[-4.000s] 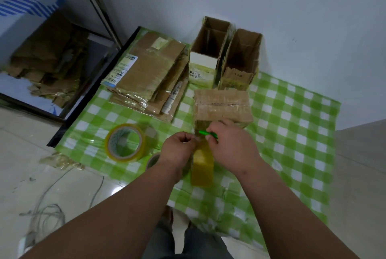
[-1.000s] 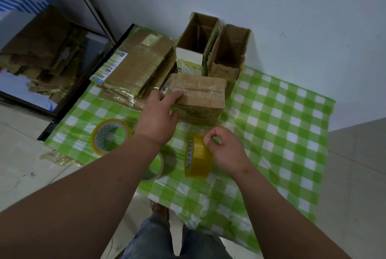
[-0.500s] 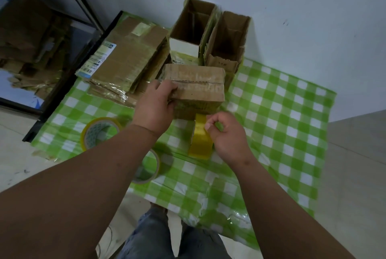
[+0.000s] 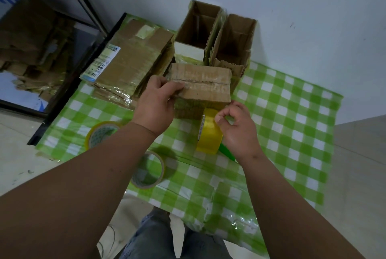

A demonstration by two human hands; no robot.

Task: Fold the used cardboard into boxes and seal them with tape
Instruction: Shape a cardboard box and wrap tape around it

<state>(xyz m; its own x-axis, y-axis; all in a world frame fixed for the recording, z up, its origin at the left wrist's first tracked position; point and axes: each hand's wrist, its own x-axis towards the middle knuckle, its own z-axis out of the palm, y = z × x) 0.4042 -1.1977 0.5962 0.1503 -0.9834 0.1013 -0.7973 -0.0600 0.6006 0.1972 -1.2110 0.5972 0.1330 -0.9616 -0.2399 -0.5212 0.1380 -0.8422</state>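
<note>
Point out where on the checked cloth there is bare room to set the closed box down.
The checked cloth lies bare to the right of the right hand and of the closed box, out to its right edge. The left half is crowded: flat cardboard stack, two open boxes behind, three tape rolls near the left hand.

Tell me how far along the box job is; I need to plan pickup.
Done, it seems: two boxes stand formed by the wall, tops open. In hand: the left hand grips a closed box with old tape on its seam, while the right hand holds a yellow tape roll at its near side. Left: a stack of flat cardboard.
</note>
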